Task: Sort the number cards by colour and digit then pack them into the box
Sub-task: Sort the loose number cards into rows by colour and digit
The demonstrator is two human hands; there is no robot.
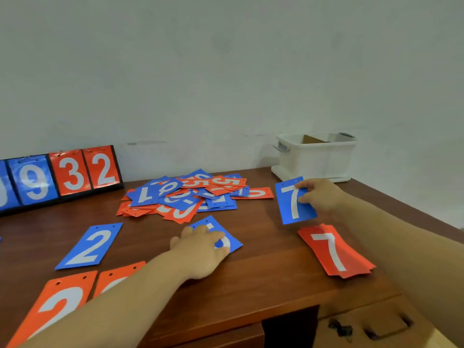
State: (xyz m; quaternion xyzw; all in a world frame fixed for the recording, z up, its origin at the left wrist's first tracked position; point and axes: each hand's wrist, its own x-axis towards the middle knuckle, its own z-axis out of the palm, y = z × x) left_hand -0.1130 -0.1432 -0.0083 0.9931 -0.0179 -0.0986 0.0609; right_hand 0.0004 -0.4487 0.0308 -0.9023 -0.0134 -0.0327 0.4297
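Observation:
A mixed heap of red and blue number cards (187,194) lies in the middle of the wooden table. My right hand (320,194) pinches a blue 7 card (291,205) by its right edge, above a small stack of red 7 cards (335,251). My left hand (200,249) rests with curled fingers on a blue card (226,234) whose digit is partly hidden. A blue 2 card (91,246) lies to the left. Two red cards (57,305) sit at the near left edge. The white plastic box (315,156) stands at the back right.
A flip scoreboard (60,175) showing 9, 3 and 2 leans against the wall at the back left. The table's front edge has a drawer with a handle (388,327) at the lower right. The wall runs close behind the table.

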